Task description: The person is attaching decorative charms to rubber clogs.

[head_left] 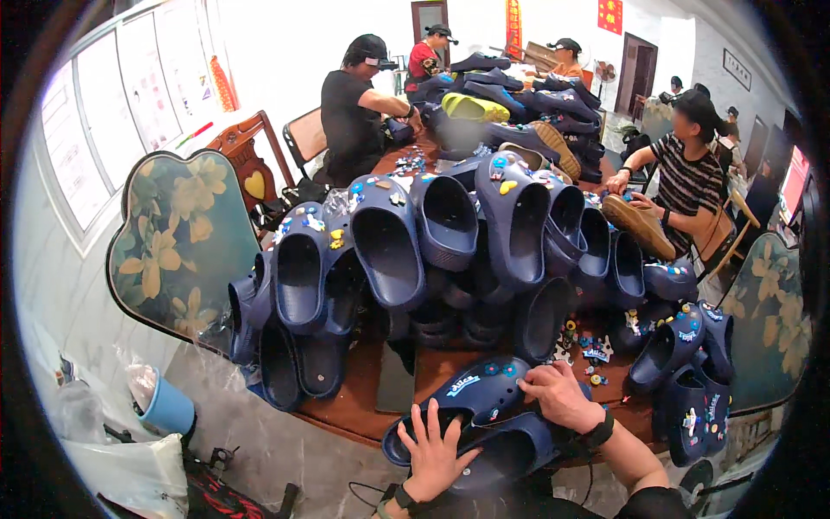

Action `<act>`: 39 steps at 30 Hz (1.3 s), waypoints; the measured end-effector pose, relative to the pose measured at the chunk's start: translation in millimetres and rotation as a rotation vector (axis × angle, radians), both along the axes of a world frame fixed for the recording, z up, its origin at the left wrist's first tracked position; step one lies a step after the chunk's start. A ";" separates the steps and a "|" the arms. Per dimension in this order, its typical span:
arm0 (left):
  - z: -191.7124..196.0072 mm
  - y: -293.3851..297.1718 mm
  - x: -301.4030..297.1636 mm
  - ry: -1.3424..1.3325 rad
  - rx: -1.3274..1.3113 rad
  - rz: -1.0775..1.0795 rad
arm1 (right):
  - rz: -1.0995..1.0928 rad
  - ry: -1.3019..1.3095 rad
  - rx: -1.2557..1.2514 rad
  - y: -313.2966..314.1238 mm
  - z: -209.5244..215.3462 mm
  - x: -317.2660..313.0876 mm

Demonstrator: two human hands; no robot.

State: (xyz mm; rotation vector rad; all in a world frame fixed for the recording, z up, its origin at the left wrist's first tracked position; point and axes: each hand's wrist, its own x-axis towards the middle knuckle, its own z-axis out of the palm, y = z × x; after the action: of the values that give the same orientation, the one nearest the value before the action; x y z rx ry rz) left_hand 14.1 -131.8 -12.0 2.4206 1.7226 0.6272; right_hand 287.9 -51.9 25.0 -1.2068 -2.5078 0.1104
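A pair of dark blue clogs lies at the table's near edge. The upper clog carries a light blue name charm and blue flower charms. My left hand rests over its heel opening, fingers spread. At its toe, my right hand has thumb and fingers pinched together against the surface; anything between them is too small to make out. The second clog sits just below, nearer to me, its opening facing up. Small loose charms are scattered on the table beyond my right hand.
Many dark blue clogs are piled across the table ahead. Decorated clogs stand at the right edge. Several people work around the table; one on the right holds a brown clog. A blue bin and floral chair backs flank the table.
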 end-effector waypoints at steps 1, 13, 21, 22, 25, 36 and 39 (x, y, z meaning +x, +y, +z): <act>0.7 -1.6 0.1 0.000 0.006 -0.001 | 0.002 -0.071 0.013 -1.0 5.8 -2.6; 6.4 9.9 4.3 0.023 0.056 0.009 | -0.118 0.266 0.036 3.2 -28.4 1.3; 4.7 9.4 5.6 0.048 -0.004 0.033 | -0.491 0.478 0.263 -38.4 -31.5 53.7; 6.2 7.5 6.7 0.065 -0.026 0.048 | -0.546 0.516 0.246 -42.9 -40.9 73.8; 1.4 6.0 5.1 0.048 -0.004 0.034 | -0.738 0.486 0.166 -62.4 -56.6 125.2; -8.1 6.6 -0.3 0.050 0.046 0.042 | -0.619 0.367 0.117 -32.4 -83.2 138.4; -4.6 6.8 2.1 0.041 0.020 0.061 | -0.602 0.256 0.207 -26.4 -83.2 139.4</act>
State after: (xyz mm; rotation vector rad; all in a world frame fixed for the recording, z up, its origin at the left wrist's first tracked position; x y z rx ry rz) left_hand 16.1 -125.0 -16.7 2.4186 1.8205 0.6086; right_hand 427.4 -78.3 -58.2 -1.6725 -1.8030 -0.1353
